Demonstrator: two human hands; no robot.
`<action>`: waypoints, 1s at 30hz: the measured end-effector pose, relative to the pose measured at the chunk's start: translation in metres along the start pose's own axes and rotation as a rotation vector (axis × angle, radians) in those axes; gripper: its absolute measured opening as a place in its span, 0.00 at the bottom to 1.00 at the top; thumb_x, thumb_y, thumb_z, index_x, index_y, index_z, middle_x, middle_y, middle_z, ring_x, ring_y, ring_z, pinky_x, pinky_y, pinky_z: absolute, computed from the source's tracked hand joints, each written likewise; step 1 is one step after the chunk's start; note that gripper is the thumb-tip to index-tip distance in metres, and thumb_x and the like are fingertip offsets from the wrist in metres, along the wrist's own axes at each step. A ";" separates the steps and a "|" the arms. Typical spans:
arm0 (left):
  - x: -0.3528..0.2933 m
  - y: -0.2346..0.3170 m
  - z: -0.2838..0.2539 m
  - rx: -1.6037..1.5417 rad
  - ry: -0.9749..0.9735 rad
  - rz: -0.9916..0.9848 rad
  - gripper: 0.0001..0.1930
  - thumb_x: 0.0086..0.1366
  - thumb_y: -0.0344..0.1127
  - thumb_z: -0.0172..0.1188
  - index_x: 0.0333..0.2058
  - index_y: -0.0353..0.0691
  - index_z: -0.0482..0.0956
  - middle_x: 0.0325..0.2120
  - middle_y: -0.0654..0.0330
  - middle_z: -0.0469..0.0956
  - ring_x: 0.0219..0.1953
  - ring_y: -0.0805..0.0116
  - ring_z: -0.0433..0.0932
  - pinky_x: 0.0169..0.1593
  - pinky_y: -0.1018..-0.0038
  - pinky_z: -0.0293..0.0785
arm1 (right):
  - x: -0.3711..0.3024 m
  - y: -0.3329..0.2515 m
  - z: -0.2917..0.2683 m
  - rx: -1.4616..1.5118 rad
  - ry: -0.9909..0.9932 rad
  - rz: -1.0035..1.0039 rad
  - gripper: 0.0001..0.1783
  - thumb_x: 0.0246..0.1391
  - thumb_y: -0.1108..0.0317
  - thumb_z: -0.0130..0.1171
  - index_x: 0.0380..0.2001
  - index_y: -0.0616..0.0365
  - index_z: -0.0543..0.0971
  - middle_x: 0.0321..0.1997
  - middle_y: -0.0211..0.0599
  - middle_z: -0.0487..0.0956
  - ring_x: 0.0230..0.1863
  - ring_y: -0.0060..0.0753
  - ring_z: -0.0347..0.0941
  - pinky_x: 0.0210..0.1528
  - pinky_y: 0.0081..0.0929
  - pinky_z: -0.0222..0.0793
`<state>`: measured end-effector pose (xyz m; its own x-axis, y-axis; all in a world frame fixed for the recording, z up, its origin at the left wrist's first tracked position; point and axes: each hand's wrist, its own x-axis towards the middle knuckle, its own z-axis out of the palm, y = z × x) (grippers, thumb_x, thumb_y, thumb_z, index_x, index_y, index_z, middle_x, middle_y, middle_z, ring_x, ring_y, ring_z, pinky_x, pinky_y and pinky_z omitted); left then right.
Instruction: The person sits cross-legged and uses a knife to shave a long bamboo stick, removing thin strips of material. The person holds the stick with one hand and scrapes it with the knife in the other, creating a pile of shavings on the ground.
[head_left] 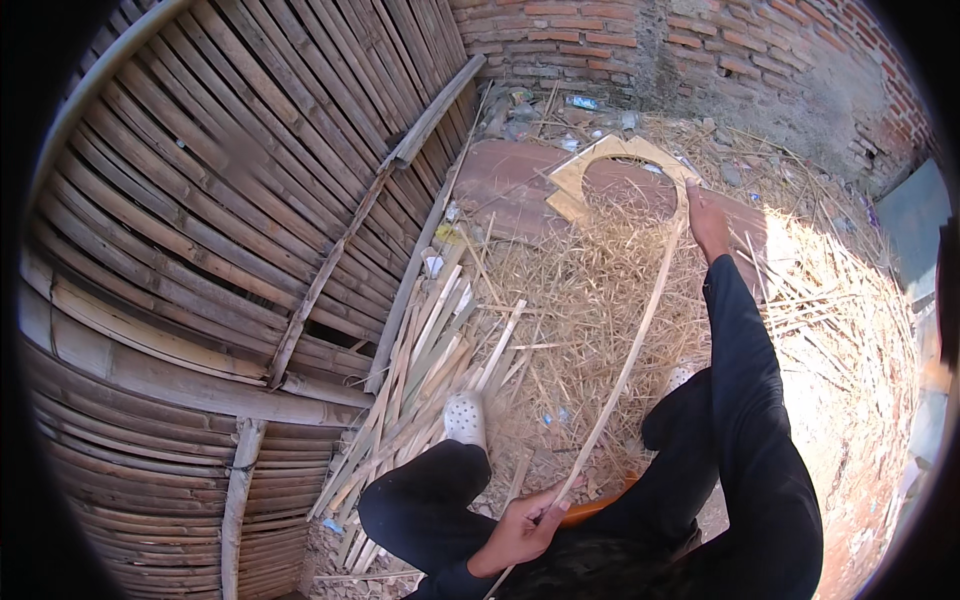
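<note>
A long, thin bamboo strip (632, 350) runs up at a slant from my lap. Near its lower end, my left hand (520, 528) is closed around it, thumb on top. My right arm is stretched forward, and my right hand (707, 222) is closed on the strip's upper end. There the strip meets the right edge of a flat, pale board (569, 190) with a large rounded cutout. Whether my right fingers also grip the board, I cannot tell. Below my left hand, the strip's tail passes down by my leg.
Split bamboo strips (415, 385) lie piled beside my left shoe (464, 418). Straw-like shavings (590, 300) cover the ground and part of a brown sheet (500, 185). A bamboo wall (230, 200) stands at left, a brick wall (560, 40) at the back. Something orange (590, 512) is between my legs.
</note>
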<state>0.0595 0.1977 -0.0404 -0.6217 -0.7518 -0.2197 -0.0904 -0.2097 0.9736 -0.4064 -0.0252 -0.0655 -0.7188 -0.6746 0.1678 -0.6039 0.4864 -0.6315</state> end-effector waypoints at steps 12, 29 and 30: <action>0.035 0.043 -0.013 -0.088 0.054 -0.137 0.17 0.71 0.35 0.47 0.54 0.34 0.71 0.12 0.70 0.65 0.14 0.84 0.61 0.20 0.85 0.58 | -0.180 -0.121 0.003 1.175 -0.853 0.013 0.21 0.61 0.50 0.52 0.26 0.58 0.74 0.11 0.17 0.58 0.10 0.10 0.48 0.13 0.14 0.44; 0.131 0.087 -0.019 0.015 0.022 -0.072 0.14 0.73 0.42 0.40 0.38 0.38 0.69 0.14 0.68 0.62 0.11 0.80 0.60 0.16 0.82 0.59 | -0.134 -0.115 0.015 0.738 -0.555 -0.473 0.32 0.58 0.39 0.49 0.16 0.57 0.70 0.09 0.24 0.61 0.08 0.26 0.55 0.14 0.29 0.55; 0.131 0.088 -0.021 0.009 0.034 -0.074 0.14 0.73 0.42 0.40 0.39 0.38 0.68 0.14 0.68 0.62 0.10 0.80 0.59 0.16 0.82 0.59 | -0.139 -0.107 0.010 0.386 -0.486 -0.604 0.37 0.55 0.33 0.48 0.11 0.58 0.71 0.09 0.35 0.67 0.11 0.40 0.64 0.19 0.38 0.61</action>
<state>-0.0133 0.0680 0.0153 -0.5865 -0.7552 -0.2928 -0.1422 -0.2599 0.9551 -0.2381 0.0114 -0.0286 -0.0324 -0.9621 0.2708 -0.6124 -0.1950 -0.7661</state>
